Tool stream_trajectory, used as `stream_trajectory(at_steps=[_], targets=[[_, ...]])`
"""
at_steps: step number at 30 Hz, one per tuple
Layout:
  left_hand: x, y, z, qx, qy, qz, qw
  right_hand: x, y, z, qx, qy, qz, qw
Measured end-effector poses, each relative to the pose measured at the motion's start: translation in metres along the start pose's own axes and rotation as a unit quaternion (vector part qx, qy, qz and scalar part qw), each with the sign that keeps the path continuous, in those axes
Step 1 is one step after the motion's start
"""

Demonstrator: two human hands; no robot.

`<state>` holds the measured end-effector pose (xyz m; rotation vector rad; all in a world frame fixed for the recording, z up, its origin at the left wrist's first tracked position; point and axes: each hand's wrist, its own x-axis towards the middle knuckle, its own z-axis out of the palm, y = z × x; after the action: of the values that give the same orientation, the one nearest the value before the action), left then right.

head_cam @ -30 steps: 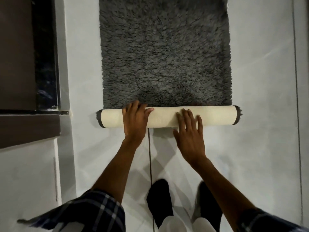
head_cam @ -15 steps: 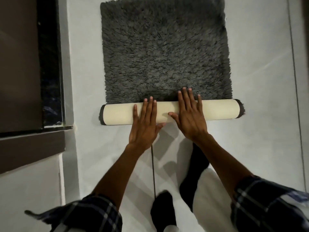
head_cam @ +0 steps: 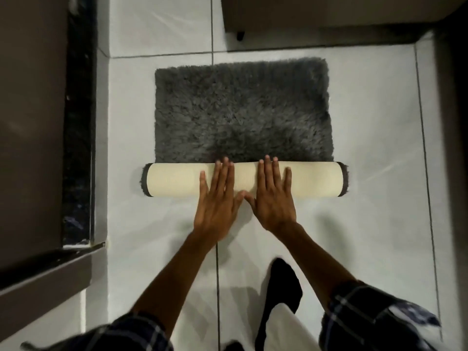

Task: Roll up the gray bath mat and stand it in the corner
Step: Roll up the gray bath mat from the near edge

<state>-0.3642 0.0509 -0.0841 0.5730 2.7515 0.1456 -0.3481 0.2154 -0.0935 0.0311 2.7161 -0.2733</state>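
Gray shag pile, the unrolled part of the bath mat (head_cam: pixel 241 110), lies flat on the white tiled floor (head_cam: pixel 374 173) at the centre of view, running toward 12 o'clock; its near end is wound into a cream-backed roll (head_cam: pixel 172 179) lying crosswise from 9 to 3 o'clock, dark fringe showing at both ends. Both hands are flat and spread wide, gripping nothing: the left hand (head_cam: pixel 217 198) and the right hand (head_cam: pixel 274 196) press palm-down side by side on the middle of the roll, thumbs nearly touching, fingertips reaching its far crest where it meets the pile. Judgement: the rolling step is in hand and roughly a third complete, most of the mat being flat beyond the roll. The next move calls for an even forward push toward 12 o'clock with equal pressure from both palms, so the roll stays square and does not cone at one end. A dark cabinet base (head_cam: pixel 316 19) stands at 1 o'clock beyond the mat's far edge. Standing the roll in a corner is not yet begun; which corner is meant cannot be told.
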Motion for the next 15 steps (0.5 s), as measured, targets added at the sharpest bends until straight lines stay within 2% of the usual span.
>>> stream_trajectory(at_steps=[2,5,10,15], targets=[[-0.006,0.001,0.002,0.012,-0.003,0.029,0.999,0.03,0.005,-0.021,0.022,-0.001,-0.005,1.0],[0.019,-0.009,-0.01,0.04,-0.014,0.023,0.999,0.061,0.014,-0.047,0.048,-0.003,-0.033,0.998],[0.107,-0.029,-0.04,0.043,-0.079,0.006,0.996,0.042,0.019,-0.068,0.065,0.082,-0.052,0.993],[0.16,-0.03,-0.06,0.032,-0.092,-0.039,0.995,0.043,0.022,-0.064,-0.028,0.003,-0.075,0.997]])
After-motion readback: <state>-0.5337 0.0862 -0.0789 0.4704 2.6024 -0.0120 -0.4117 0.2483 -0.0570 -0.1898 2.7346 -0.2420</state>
